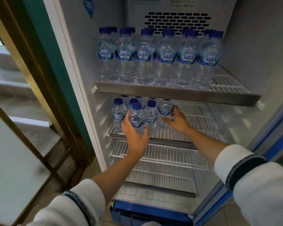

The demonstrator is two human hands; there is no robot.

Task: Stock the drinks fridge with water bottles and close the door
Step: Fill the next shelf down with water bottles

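Observation:
The drinks fridge (82,79) stands open in front of me. Its top shelf (178,93) carries several clear Aqua water bottles (166,57) with blue caps, packed in rows. On the left of the middle wire shelf (203,121) stands a smaller cluster of bottles (151,115). My left hand (134,136) is wrapped around a front bottle (137,118) at that shelf's front edge. My right hand (176,119) rests against the rightmost bottle (165,111), fingers spread along its side.
Two lower wire shelves (162,154) hold nothing. The right half of the middle shelf is bare. The fridge door (274,141) with a blue frame hangs open at the right. A gold-framed glass partition (23,88) stands close on the left.

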